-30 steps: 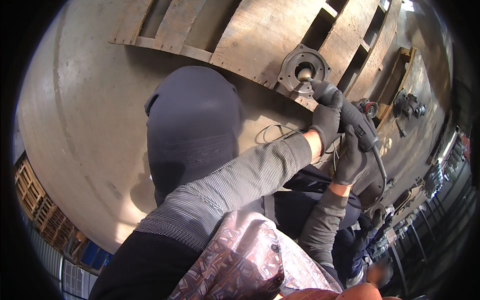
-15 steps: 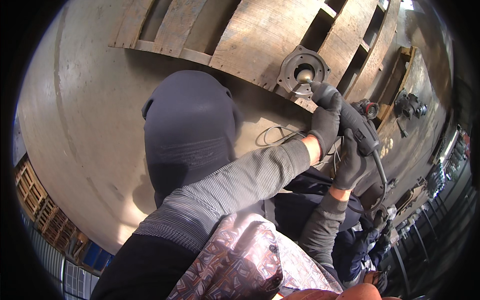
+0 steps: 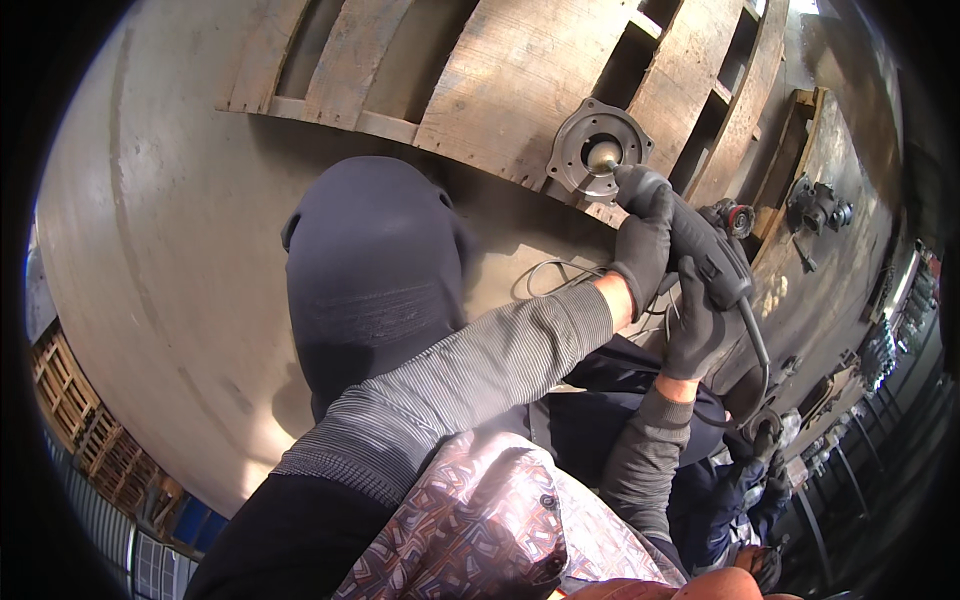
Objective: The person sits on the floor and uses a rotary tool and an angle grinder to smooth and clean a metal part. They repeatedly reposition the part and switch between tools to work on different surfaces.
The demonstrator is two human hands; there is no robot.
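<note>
A round grey metal flange (image 3: pixel 572 146) with bolt holes in its lugs lies at the edge of a wooden pallet. Its open centre takes the rounded, pale head (image 3: pixel 603 157) of a dark corded die grinder (image 3: pixel 700 240). My left hand (image 3: pixel 643 245), in a black glove, is wrapped around the grinder's front part, close to the flange. Further back, my gloved right hand (image 3: pixel 698 325) grips the grinder's body from below, near where the cord leaves it. Whether the head touches the flange's inner wall I cannot tell.
The slatted wooden pallet (image 3: pixel 500 95) spans the top. Beside the grinder sits a small tool with a red ring (image 3: pixel 738 221). Dark metal parts (image 3: pixel 820 205) lie on the floor at right. The power cord (image 3: pixel 757 345) loops down near my right arm. Another person (image 3: pixel 735 500) works at lower right.
The flange and grinder sit slightly further left in the picture, and the whole view has shifted a little. Both hands keep their hold on the grinder.
</note>
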